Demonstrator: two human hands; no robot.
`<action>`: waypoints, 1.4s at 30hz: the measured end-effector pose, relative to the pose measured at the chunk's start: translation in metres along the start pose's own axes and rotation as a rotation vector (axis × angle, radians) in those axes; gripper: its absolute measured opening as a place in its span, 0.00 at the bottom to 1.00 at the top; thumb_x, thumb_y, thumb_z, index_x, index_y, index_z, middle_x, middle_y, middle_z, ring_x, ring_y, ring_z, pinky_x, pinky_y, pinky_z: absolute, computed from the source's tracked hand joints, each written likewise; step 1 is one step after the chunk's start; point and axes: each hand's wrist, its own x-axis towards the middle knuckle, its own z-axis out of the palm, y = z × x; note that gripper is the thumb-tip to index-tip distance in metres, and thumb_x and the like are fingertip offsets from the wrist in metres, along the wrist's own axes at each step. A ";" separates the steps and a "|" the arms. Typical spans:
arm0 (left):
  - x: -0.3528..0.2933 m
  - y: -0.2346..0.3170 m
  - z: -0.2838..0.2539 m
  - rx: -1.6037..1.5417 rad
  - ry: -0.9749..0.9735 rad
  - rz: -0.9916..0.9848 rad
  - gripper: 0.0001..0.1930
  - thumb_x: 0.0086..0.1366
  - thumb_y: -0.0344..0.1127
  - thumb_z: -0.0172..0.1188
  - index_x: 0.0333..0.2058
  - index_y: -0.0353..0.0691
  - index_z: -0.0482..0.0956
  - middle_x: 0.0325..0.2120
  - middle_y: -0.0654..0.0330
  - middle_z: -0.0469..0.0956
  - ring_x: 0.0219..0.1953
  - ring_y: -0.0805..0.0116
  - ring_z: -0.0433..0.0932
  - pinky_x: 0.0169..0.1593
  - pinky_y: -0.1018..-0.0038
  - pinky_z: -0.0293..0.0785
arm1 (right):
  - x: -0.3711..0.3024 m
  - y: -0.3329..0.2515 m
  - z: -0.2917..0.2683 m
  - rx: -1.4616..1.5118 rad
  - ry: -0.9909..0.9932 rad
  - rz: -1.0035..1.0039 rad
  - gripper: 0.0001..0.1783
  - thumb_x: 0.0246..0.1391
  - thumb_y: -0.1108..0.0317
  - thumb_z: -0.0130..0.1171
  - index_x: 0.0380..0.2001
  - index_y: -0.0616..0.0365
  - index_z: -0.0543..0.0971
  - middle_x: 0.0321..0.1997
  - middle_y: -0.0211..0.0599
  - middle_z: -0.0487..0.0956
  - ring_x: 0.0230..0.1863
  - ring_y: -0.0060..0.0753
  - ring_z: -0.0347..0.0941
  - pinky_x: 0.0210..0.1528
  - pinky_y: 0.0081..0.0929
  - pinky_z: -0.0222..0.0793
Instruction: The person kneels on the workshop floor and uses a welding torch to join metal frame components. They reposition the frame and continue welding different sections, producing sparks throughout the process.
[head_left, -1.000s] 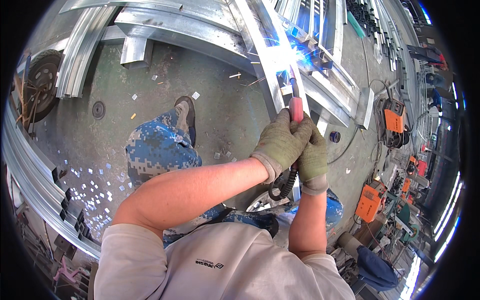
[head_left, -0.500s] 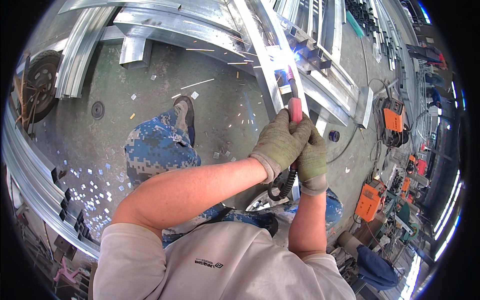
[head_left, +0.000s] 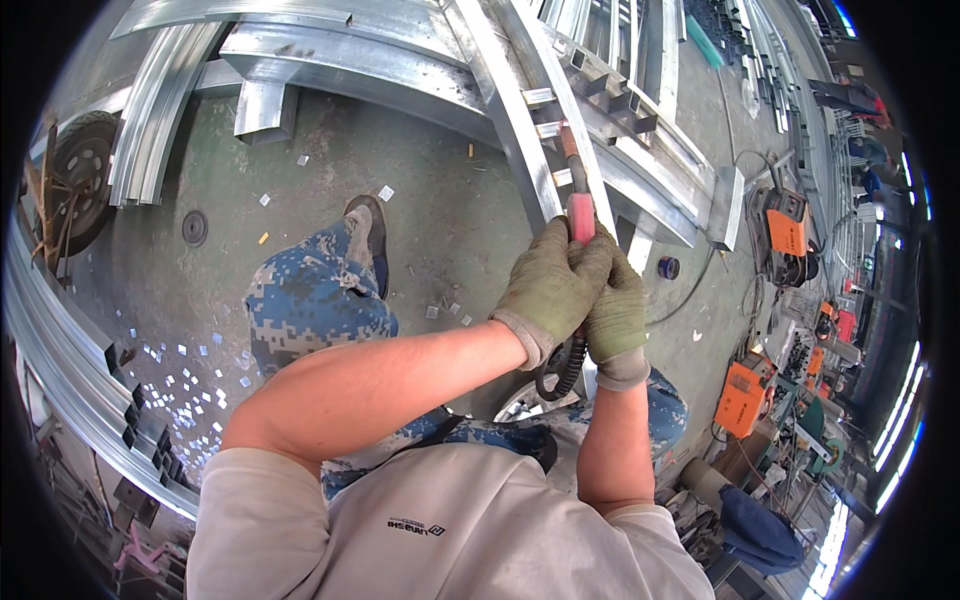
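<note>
Left hand (head_left: 548, 284) and right hand (head_left: 616, 318) clasp the red-handled welding torch (head_left: 581, 214); it juts forward beyond both.

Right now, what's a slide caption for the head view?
Gloved left hand and right hand grip a red-handled welding torch pointed at a ladder-like metal frame.

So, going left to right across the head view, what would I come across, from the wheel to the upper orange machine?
Wheel, round floor disc, shoe, gloved left hand, gloved right hand, small dark-blue round container, upper orange machine.
</note>
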 end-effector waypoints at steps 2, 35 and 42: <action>0.003 -0.002 0.002 0.015 -0.008 0.018 0.23 0.74 0.50 0.61 0.52 0.33 0.78 0.41 0.43 0.85 0.44 0.54 0.86 0.50 0.60 0.79 | 0.003 0.008 -0.003 0.009 0.006 -0.021 0.31 0.69 0.60 0.66 0.69 0.62 0.73 0.56 0.40 0.83 0.53 0.26 0.77 0.57 0.27 0.73; 0.002 -0.003 0.003 -0.004 0.028 0.037 0.23 0.73 0.51 0.63 0.49 0.34 0.78 0.37 0.44 0.85 0.39 0.53 0.85 0.47 0.61 0.79 | -0.002 -0.001 -0.001 0.046 0.019 0.017 0.29 0.67 0.67 0.66 0.68 0.64 0.74 0.56 0.38 0.83 0.52 0.24 0.77 0.55 0.25 0.75; -0.003 0.009 -0.001 0.026 -0.016 0.065 0.25 0.73 0.53 0.63 0.52 0.34 0.78 0.39 0.44 0.85 0.42 0.50 0.86 0.48 0.61 0.80 | -0.002 -0.006 -0.004 0.157 0.040 0.067 0.28 0.66 0.71 0.66 0.68 0.62 0.75 0.50 0.32 0.83 0.47 0.20 0.77 0.51 0.23 0.75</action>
